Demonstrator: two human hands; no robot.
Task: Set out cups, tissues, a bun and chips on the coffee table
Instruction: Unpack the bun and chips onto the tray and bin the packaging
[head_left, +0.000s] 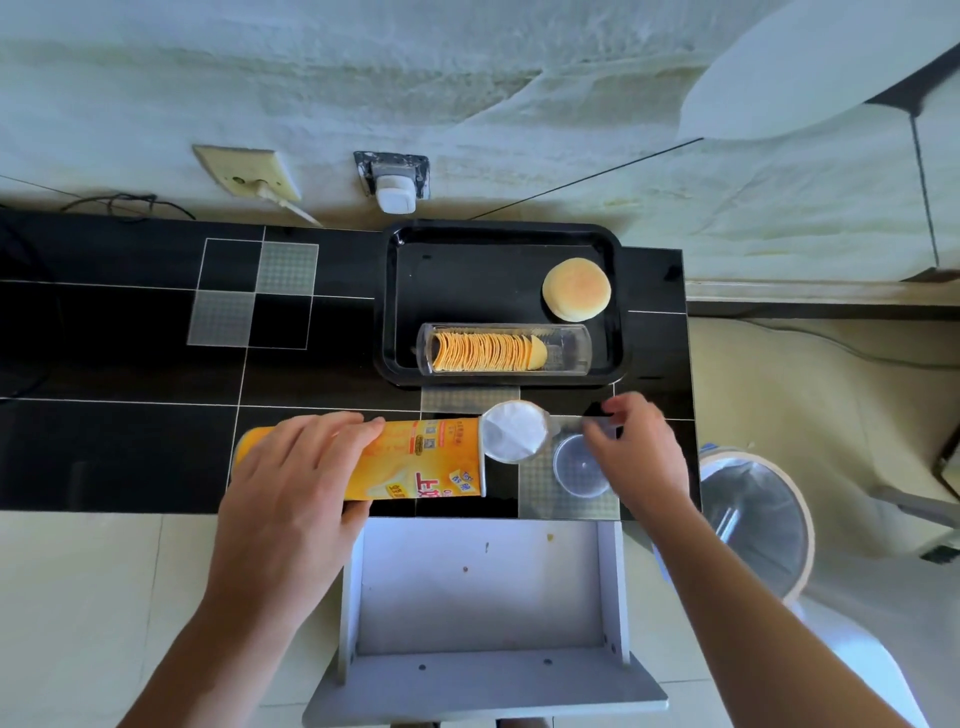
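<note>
My left hand (291, 483) grips a yellow chips can (421, 460) lying on its side on the black coffee table (130, 447), its foil-lined mouth (514, 431) facing right. My right hand (636, 452) rests on a clear plastic lid (576, 467) just right of the can's mouth, fingers curled over its edge. Behind them a black tray (405, 291) holds a clear sleeve of stacked chips (488, 351) and a round bun (576, 288). No cups or tissues are in view.
An open white drawer (488, 592) juts out below the table's front edge. A lined waste bin (758, 519) stands on the floor at the right. Wall sockets (395, 179) with a plugged adapter sit behind the table.
</note>
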